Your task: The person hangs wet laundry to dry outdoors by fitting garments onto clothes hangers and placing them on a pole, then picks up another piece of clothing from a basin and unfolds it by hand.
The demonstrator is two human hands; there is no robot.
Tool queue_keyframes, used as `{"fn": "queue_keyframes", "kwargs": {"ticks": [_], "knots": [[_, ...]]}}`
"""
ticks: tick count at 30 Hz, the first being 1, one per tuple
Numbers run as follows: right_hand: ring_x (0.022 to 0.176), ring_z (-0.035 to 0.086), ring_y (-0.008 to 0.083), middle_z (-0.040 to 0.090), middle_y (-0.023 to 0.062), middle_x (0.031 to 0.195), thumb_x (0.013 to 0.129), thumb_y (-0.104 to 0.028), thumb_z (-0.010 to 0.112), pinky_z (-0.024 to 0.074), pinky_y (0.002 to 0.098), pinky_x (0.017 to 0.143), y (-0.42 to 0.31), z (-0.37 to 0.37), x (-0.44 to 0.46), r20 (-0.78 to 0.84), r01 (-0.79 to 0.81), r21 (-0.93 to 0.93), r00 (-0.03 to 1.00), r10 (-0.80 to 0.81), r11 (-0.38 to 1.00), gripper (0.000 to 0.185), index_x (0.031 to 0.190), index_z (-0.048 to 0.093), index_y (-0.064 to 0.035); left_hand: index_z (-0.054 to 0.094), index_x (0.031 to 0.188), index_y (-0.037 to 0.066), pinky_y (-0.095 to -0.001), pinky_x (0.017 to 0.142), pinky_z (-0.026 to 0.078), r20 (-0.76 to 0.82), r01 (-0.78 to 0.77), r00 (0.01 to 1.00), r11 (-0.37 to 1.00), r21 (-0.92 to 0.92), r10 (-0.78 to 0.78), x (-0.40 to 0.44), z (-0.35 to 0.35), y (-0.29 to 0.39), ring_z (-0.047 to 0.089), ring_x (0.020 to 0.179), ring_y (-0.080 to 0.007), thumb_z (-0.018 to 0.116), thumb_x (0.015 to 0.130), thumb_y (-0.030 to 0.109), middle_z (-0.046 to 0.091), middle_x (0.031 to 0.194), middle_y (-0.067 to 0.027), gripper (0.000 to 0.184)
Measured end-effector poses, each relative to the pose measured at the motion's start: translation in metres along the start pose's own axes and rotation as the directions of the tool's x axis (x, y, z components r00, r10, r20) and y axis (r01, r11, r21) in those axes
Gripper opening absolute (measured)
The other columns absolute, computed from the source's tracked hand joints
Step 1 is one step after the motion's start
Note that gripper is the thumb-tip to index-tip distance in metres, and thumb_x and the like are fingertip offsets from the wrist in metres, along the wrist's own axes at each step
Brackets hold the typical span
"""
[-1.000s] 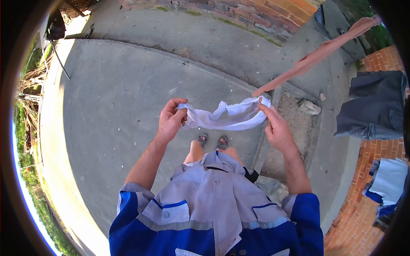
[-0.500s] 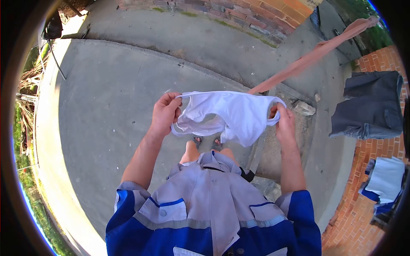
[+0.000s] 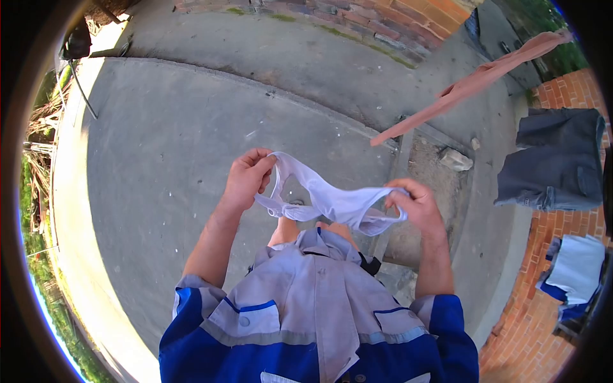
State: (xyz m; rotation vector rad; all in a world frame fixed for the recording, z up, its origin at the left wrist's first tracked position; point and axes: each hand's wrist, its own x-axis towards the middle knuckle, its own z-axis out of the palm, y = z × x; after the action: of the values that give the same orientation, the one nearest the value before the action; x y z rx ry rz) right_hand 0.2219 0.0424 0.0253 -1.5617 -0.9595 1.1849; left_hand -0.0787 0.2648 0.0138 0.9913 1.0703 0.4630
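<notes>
Left fingers: closed on one end of the white garment
Right fingers: gripping the opposite end
White garment: suspended between both sets of fingers
Pink cloth: ahead of the right fingers, not touching them

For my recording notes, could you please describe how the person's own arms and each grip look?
The left sleeve and right sleeve are short and wide, blue with light-grey parts. The left forearm and right forearm are bare below them, with no watch or wristband showing. The left grip and right grip are ungloved human hands.
</notes>
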Motion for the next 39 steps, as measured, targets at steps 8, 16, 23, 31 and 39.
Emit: {"fn": "queue_keyframes", "kwargs": {"ticks": [8, 16, 23, 31, 39], "knots": [[0.071, 0.058, 0.0072, 0.064, 0.0005, 0.079, 0.098, -0.010, 0.060, 0.0449, 0.0232, 0.063, 0.039, 0.002, 0.004, -0.355, 0.037, 0.080, 0.935, -0.006, 0.996, 0.016, 0.107, 0.066, 0.0007, 0.065, 0.099, 0.004, -0.0214, 0.041, 0.031, -0.030, -0.043, 0.999, 0.999, -0.008, 0.043, 0.002, -0.004, -0.030, 0.044, 0.050, -0.0026, 0.064, 0.094, 0.014, 0.055, 0.067, 0.0034, 0.011], [0.105, 0.059, 0.0149, 0.061, 0.0101, 0.119, 0.091, 0.007, 0.056, 0.0472, 0.0283, 0.089, 0.042, -0.004, -0.002, -0.072, 0.249, -0.058, 0.965, -0.253, 0.967, 0.015, 0.100, 0.066, 0.0004, 0.065, 0.099, 0.004, -0.0217, 0.042, 0.031, -0.016, -0.162, 0.987, 0.979, -0.121, 0.161, -0.003, -0.004, -0.016, 0.044, 0.051, -0.0030, 0.063, 0.096, 0.012, 0.060, 0.074, 0.0005, 0.009], [0.115, 0.059, 0.0206, 0.056, 0.0133, 0.133, 0.091, 0.011, 0.053, 0.0488, 0.0326, 0.096, 0.043, -0.012, 0.002, -0.194, 0.162, -0.055, 0.966, -0.169, 0.985, 0.017, 0.097, 0.065, -0.0001, 0.067, 0.102, 0.004, -0.0225, 0.062, 0.044, 0.072, -0.313, 0.941, 0.933, -0.175, 0.329, 0.001, -0.019, -0.013, 0.055, 0.069, -0.0055, 0.062, 0.095, 0.007, 0.066, 0.084, -0.0013, 0.009], [0.114, 0.060, 0.0226, 0.059, 0.0177, 0.125, 0.091, 0.011, 0.051, 0.0508, 0.0367, 0.097, 0.052, -0.009, 0.007, -0.154, 0.176, 0.454, 0.981, -0.117, 0.874, 0.014, 0.094, 0.061, 0.0014, 0.067, 0.107, 0.006, -0.0251, 0.077, 0.046, 0.185, -0.291, 0.931, 0.947, -0.135, 0.313, -0.002, -0.014, -0.013, 0.059, 0.085, -0.0104, 0.060, 0.095, 0.004, 0.065, 0.091, -0.0008, 0.014], [0.104, 0.060, 0.0194, 0.061, 0.0155, 0.113, 0.093, 0.002, 0.053, 0.0483, 0.0320, 0.092, 0.057, 0.000, 0.001, -0.051, 0.117, 0.632, 0.993, -0.109, 0.766, 0.006, 0.093, 0.059, 0.0011, 0.063, 0.119, 0.004, -0.0270, 0.072, 0.046, 0.259, -0.257, 0.918, 0.947, -0.192, 0.301, -0.007, 0.006, -0.003, 0.059, 0.080, -0.0099, 0.059, 0.095, 0.004, 0.066, 0.097, -0.0024, 0.025]]}}
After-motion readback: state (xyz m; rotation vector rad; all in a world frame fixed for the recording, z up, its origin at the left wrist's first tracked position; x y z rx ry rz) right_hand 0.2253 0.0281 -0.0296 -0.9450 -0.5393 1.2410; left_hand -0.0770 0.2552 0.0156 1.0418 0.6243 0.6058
